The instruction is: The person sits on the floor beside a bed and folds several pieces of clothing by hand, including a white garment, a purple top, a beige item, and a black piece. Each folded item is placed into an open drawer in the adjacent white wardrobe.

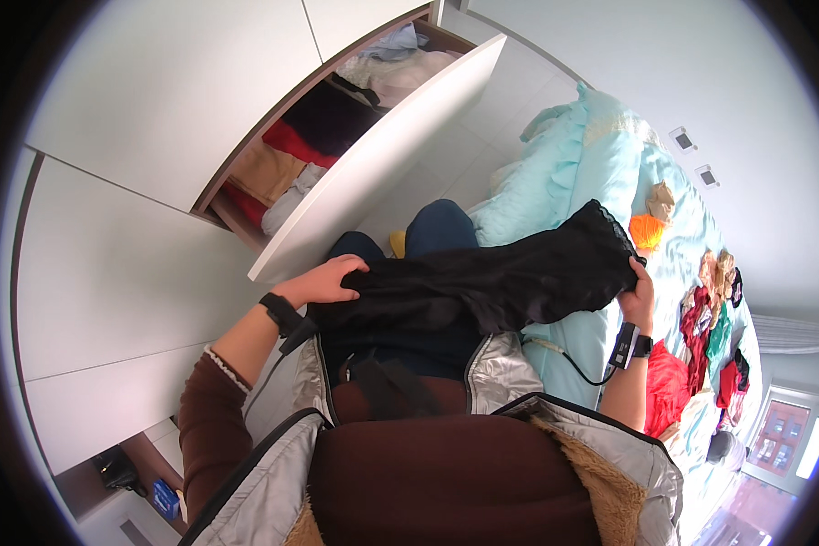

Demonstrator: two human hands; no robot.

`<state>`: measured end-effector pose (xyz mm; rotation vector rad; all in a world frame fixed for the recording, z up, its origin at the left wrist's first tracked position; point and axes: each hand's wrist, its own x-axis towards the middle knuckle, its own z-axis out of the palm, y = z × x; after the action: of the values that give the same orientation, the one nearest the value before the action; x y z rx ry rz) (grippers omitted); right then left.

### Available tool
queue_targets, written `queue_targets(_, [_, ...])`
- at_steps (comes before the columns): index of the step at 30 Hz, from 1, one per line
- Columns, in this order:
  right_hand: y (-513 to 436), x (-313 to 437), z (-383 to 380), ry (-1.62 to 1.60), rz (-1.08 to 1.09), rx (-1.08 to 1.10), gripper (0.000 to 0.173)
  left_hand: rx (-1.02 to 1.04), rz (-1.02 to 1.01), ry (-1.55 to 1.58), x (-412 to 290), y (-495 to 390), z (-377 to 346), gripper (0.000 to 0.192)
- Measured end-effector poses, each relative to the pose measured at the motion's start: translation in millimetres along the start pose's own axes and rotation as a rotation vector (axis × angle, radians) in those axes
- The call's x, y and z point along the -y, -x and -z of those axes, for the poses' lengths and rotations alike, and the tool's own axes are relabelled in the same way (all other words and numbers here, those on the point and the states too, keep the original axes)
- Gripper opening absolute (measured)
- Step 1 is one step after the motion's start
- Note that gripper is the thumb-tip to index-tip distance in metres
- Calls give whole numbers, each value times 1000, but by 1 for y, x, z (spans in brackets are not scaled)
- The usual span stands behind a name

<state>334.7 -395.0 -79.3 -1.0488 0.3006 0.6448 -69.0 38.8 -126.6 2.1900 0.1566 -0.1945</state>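
A black cloth garment with a lace-trimmed edge is stretched across my lap. My left hand grips its left end, the fingers hooked over the cloth. At the opposite end, my right hand pinches the garment close to the lace edge. Dark blue trousers cover my knees beneath it. Beyond my left hand stands a pulled-out drawer with a white front. Folded clothes lie inside it, among them a black piece, a red piece and a tan piece.
A bed with a light-blue ruffled cover is on the right. On it lie an orange bundle, a red garment and several small coloured clothes. White cabinet doors rise at left. A lower shelf holds a blue box.
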Motion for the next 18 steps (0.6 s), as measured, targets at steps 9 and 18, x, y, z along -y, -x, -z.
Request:
queue_targets(9, [-6, -4, 3, 16, -16, 20, 23, 187, 121, -111, 0, -27, -4, 46])
queue_targets(18, [-12, -6, 7, -19, -47, 47, 26, 307, 123, 39, -43, -69, -14, 31])
